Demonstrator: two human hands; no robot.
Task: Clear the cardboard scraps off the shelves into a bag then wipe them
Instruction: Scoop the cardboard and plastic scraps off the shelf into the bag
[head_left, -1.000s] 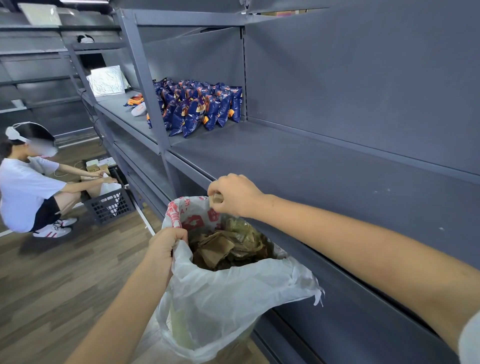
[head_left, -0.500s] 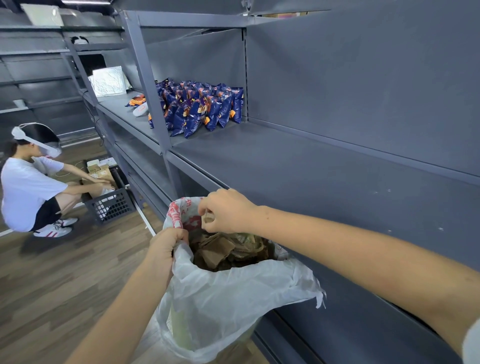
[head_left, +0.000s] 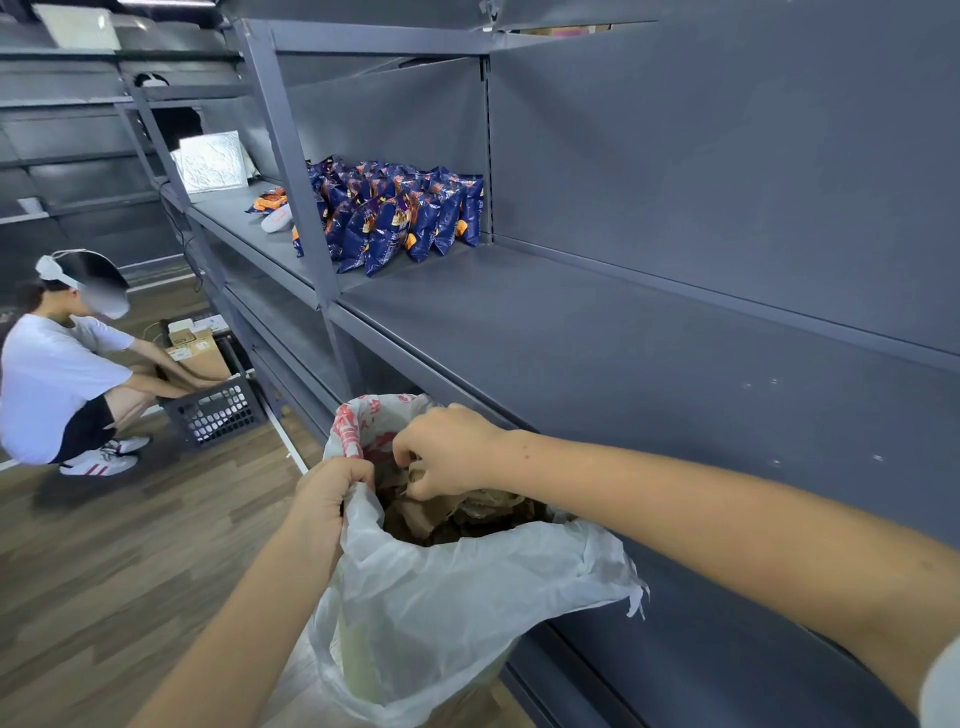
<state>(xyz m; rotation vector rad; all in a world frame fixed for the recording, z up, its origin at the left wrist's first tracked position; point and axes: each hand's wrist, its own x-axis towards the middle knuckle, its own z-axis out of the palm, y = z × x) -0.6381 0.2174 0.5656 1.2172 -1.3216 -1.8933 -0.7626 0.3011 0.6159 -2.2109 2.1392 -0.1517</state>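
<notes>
Left grip (head_left: 332, 499) clenched on white plastic bag (head_left: 441, 613) rim, just below shelf (head_left: 597, 353) front edge. Right grip (head_left: 447, 452) at bag mouth, pinching cardboard scrap (head_left: 418, 475) above scrap pile (head_left: 462, 517) inside.

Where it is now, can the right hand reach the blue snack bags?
Probably not without stepping closer. The right hand is down at the bag, pinching a cardboard scrap, and the blue snack bags stand much farther along the shelf. Nothing stands between them, though.

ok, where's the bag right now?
Head view, lower centre: the bag hangs open below the shelf edge, left hand gripping its rim, right hand at its mouth.
</notes>
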